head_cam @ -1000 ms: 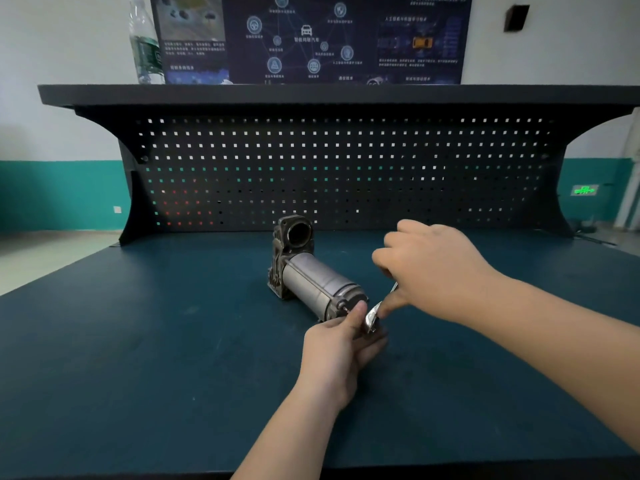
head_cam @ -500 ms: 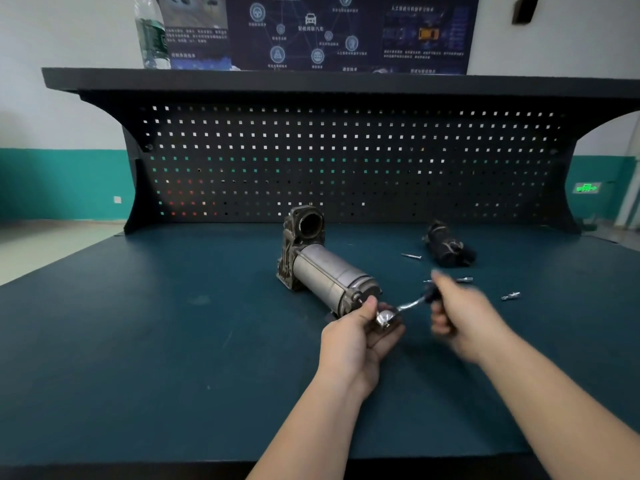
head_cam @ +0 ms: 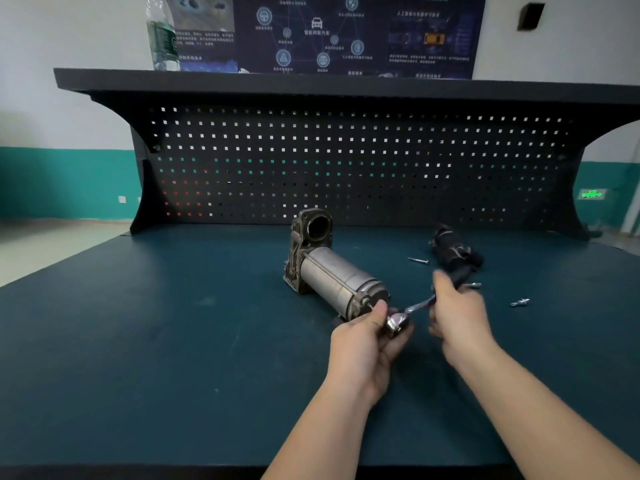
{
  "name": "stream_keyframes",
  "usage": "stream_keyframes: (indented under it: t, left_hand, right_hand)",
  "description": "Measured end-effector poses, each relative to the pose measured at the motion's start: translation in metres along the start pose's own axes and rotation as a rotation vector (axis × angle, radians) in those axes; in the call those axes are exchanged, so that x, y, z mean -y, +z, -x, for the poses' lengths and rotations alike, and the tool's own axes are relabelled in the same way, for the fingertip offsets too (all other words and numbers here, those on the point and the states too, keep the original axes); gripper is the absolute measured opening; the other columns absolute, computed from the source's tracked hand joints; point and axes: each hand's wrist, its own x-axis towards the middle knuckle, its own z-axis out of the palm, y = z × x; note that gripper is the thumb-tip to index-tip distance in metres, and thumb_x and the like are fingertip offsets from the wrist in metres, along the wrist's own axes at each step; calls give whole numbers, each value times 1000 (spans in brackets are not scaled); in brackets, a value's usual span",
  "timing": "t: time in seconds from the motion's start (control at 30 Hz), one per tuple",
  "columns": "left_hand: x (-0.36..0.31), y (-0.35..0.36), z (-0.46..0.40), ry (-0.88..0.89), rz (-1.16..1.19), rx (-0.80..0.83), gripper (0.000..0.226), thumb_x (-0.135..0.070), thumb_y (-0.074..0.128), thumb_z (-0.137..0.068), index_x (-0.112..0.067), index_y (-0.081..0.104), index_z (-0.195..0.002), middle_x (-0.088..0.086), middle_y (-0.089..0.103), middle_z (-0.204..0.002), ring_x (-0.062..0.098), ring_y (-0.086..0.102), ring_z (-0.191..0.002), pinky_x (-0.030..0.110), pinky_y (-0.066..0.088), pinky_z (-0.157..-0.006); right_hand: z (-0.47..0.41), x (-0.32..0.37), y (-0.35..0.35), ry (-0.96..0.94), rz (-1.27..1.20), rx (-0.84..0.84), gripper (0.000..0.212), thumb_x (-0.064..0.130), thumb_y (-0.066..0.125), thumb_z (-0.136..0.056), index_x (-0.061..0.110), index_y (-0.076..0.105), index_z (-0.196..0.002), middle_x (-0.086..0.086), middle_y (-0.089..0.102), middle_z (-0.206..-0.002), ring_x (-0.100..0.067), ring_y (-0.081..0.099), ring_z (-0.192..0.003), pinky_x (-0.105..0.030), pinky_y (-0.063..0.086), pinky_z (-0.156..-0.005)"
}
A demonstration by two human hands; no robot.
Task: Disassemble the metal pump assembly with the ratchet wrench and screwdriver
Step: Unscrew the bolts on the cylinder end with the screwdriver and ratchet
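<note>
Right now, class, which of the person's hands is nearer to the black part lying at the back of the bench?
Right. The right hand grips the ratchet wrench handle just in front of the black part; the left hand holds the wrench head farther away, at the pump's end.

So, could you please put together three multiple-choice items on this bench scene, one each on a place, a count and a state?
1. Where does the dark removed part lie?
A. on the top shelf
B. on the bench mat behind the right hand
C. left of the pump

2. How many loose bolts lie on the mat?
A. three
B. none
C. seven

3. What is the left hand doing?
A. lying flat on the mat
B. holding the ratchet wrench head at the pump's end
C. gripping the bottle

Answers:
1 B, it lies on the mat just beyond the right hand.
2 A, one bolt left of the dark part, one by the right hand, one further right.
3 B, its fingers curl around the ratchet wrench head against the metal pump assembly.
</note>
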Motion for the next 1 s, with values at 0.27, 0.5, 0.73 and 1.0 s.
stream_keyframes:
  t: [0.27, 0.5, 0.73, 1.0]
  left_hand:
    - [-4, -3, 3, -80, 34, 83, 15, -2, 55, -91, 11, 63, -93, 16, 71, -75, 21, 71, -64, 27, 55, -51]
    - [-1, -1, 0, -97, 52, 30, 19, -3, 60, -89, 14, 58, -96, 25, 65, -93, 33, 67, -81, 36, 59, -57]
    - [-3, -3, 1, -134, 25, 105, 22, 1, 55, -90, 6, 73, -77, 16, 71, -76, 19, 70, -61, 24, 55, -50]
    - [-3, 0, 3, -157, 102, 115, 16, -6, 60, -89, 9, 61, -94, 23, 69, -87, 28, 70, -75, 35, 59, -59]
  right_hand:
    - [26, 3, 6, -1169, 377, 73, 31, 40, 57, -86, 14, 45, -74, 6, 47, -51, -10, 45, -42, -25, 34, -44]
    - [2, -3, 11, -239, 139, -156, 32, 36, 54, -91, 16, 49, -67, 2, 52, -58, -21, 50, -63, -28, 28, -57]
    - [17, -1, 14, -1319, 369, 61, 21, 34, 59, -85, 17, 48, -79, 0, 49, -51, -10, 42, -52, -24, 33, -50]
    - [9, 9, 16, -601, 217, -86, 30, 40, 59, -84, 19, 51, -64, 8, 52, -52, -9, 49, -57, -22, 35, -55]
